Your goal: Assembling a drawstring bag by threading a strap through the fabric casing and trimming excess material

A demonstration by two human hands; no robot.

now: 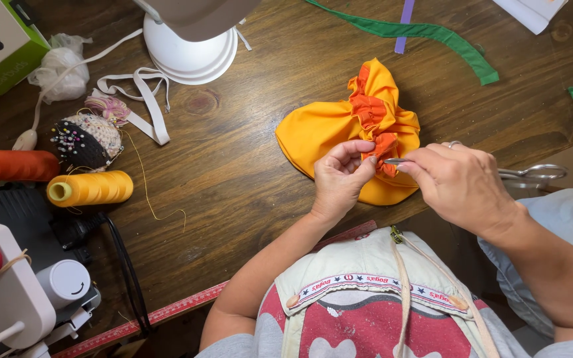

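A yellow fabric piece (326,129) with a gathered orange band (368,106) lies on the dark wooden table (247,152). My left hand (339,178) pinches the orange gathered edge near its lower end. My right hand (459,182) holds a thin metal pin or bodkin (394,161) whose tip meets the orange band right beside my left fingers. A ring shows on my right hand.
Scissors (533,174) lie just right of my right hand. A yellow thread cone (91,188), an orange spool (9,165) and a pincushion (86,140) sit at left, with white elastic (142,99), a lamp base (190,50), a green strip (432,33) and a red ruler (167,310).
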